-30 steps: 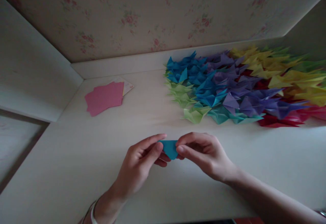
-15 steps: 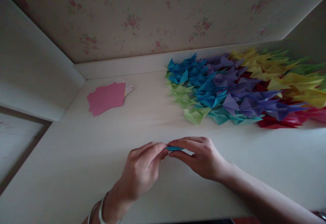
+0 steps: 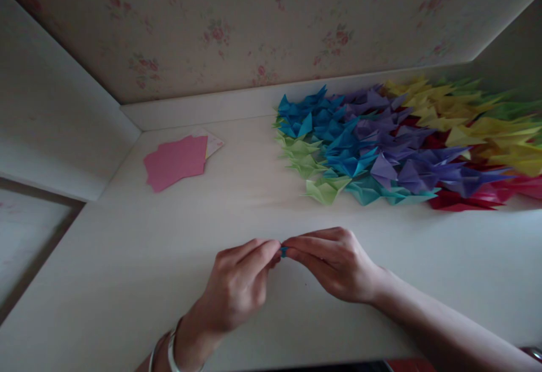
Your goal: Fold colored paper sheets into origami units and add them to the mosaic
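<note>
A small folded piece of blue paper [image 3: 284, 252] is pinched between my two hands, just above the white tabletop. Only a sliver of it shows; fingers cover the rest. My left hand [image 3: 241, 281], with bangles at the wrist, grips its left end between thumb and fingers. From the other side, my right hand [image 3: 339, 262] has its thumb and fingertips closed on the right end. The fingertips of both hands almost meet.
Rows of folded paper cranes [image 3: 355, 140] in blue, purple, green, yellow and red cover the back right of the table [image 3: 127, 281]. Pink paper squares [image 3: 178, 160] lie at the back left, over a pale patterned packet [image 3: 214, 145]. A flowered wall [image 3: 237, 27] rises behind.
My right thumb and fingers have closed together over the blue paper, so less of it shows. The left hand has stayed nearly in place.
</note>
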Action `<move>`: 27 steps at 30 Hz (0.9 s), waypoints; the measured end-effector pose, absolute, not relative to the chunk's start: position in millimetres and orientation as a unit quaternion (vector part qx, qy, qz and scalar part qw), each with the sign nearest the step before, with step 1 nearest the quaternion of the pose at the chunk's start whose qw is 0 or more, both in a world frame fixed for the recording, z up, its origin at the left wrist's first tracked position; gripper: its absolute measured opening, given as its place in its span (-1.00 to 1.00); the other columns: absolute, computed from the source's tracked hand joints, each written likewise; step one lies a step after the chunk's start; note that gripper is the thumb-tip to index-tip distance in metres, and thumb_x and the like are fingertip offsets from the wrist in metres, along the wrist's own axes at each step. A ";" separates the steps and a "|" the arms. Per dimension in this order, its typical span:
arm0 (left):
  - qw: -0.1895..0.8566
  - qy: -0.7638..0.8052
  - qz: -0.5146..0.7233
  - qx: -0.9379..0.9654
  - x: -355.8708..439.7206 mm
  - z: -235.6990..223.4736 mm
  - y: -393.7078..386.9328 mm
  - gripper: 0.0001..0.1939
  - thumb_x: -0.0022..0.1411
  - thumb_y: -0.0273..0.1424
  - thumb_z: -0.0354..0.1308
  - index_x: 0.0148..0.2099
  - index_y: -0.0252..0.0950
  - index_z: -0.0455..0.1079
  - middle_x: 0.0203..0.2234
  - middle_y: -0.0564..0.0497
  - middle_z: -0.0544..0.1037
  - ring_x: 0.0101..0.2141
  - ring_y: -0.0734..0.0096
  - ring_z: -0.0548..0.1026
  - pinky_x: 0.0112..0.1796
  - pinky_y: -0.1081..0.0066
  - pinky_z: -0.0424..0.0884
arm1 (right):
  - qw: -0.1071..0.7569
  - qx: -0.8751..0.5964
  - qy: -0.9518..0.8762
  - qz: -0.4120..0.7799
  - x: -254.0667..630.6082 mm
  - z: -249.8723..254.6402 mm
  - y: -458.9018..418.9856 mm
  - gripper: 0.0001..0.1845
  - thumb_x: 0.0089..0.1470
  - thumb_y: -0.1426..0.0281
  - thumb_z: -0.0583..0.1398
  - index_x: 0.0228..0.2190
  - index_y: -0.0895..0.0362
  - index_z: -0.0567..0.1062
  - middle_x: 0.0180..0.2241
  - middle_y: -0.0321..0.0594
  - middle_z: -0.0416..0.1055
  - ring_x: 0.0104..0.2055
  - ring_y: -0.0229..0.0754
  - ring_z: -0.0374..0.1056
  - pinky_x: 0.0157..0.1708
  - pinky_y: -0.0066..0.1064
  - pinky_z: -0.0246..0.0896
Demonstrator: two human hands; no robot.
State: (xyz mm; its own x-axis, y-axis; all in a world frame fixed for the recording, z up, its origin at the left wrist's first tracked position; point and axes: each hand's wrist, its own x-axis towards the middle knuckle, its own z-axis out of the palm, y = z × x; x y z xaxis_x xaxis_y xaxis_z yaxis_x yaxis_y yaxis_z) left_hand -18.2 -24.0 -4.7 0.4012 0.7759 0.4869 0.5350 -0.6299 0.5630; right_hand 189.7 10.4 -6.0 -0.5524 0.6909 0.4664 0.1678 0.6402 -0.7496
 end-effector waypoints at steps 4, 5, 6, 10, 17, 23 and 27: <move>0.223 0.405 0.399 0.792 -15.8 -4.0 -22.8 -0.67 0.28 -0.72 0.07 0.00 -0.31 0.46 -0.39 -0.01 0.62 -0.41 0.46 0.59 -0.33 0.51 0.56 | 0.408 -0.265 -0.829 0.275 190.2 -11.1 9.4 -0.78 0.20 0.62 0.18 -0.14 0.30 0.58 -0.34 -0.02 0.64 -0.41 -0.11 0.58 -0.44 -0.40 0.47; 0.242 0.414 0.409 0.776 -15.0 -3.3 -22.1 -0.68 0.29 -0.71 0.09 -0.01 -0.30 0.47 -0.36 -0.01 0.63 -0.39 0.47 0.60 -0.31 0.52 0.56 | 0.413 -0.268 -0.826 0.275 190.0 -11.9 9.9 -0.77 0.20 0.63 0.18 -0.13 0.29 0.58 -0.32 -0.01 0.64 -0.39 -0.12 0.59 -0.42 -0.42 0.48; 0.260 0.427 0.417 0.759 -14.3 -2.1 -21.3 -0.69 0.29 -0.69 0.12 -0.02 -0.29 0.50 -0.33 -0.01 0.64 -0.36 0.47 0.60 -0.28 0.53 0.56 | 0.421 -0.271 -0.819 0.280 189.7 -12.1 10.6 -0.77 0.20 0.62 0.20 -0.13 0.28 0.58 -0.29 -0.01 0.64 -0.35 -0.13 0.60 -0.38 -0.43 0.50; 0.310 0.481 0.411 0.709 -14.2 5.4 -17.6 -0.77 0.31 -0.53 0.20 -0.04 -0.20 0.57 -0.11 -0.03 0.65 -0.12 0.38 0.60 -0.06 0.46 0.52 | 0.452 -0.306 -0.773 0.323 188.1 -6.9 14.4 -0.79 0.17 0.55 0.27 -0.14 0.19 0.62 -0.13 -0.06 0.63 -0.12 -0.13 0.58 -0.09 -0.42 0.49; 0.425 0.532 0.453 0.576 -13.0 2.6 -17.7 -0.81 0.29 -0.44 0.23 -0.05 -0.19 0.54 -0.12 -0.01 0.66 -0.14 0.34 0.64 -0.13 0.46 0.58 | 0.440 -0.386 -0.667 0.461 182.8 -9.3 9.8 -0.83 0.17 0.44 0.28 -0.19 0.03 0.63 -0.01 -0.17 0.58 -0.04 -0.09 0.54 -0.06 -0.34 0.47; 0.396 0.538 0.427 0.610 -9.6 -3.6 -21.2 -0.79 0.31 -0.46 0.20 -0.01 -0.22 0.49 -0.16 -0.01 0.65 -0.19 0.38 0.65 -0.11 0.46 0.57 | 0.373 -0.404 -0.547 0.631 176.0 -17.6 12.3 -0.69 0.14 0.30 0.29 -0.07 0.11 0.56 -0.21 -0.16 0.61 -0.19 -0.11 0.54 -0.19 -0.34 0.45; 0.351 0.534 0.401 0.656 -8.2 -2.7 -19.9 -0.77 0.31 -0.43 0.20 0.01 -0.25 0.48 -0.14 -0.05 0.62 -0.20 0.38 0.63 -0.14 0.47 0.56 | 0.333 -0.423 -0.592 0.600 177.0 -7.2 15.8 -0.74 0.22 0.26 0.21 -0.37 0.17 0.61 -0.45 -0.26 0.49 -0.37 -0.22 0.41 -0.37 -0.46 0.31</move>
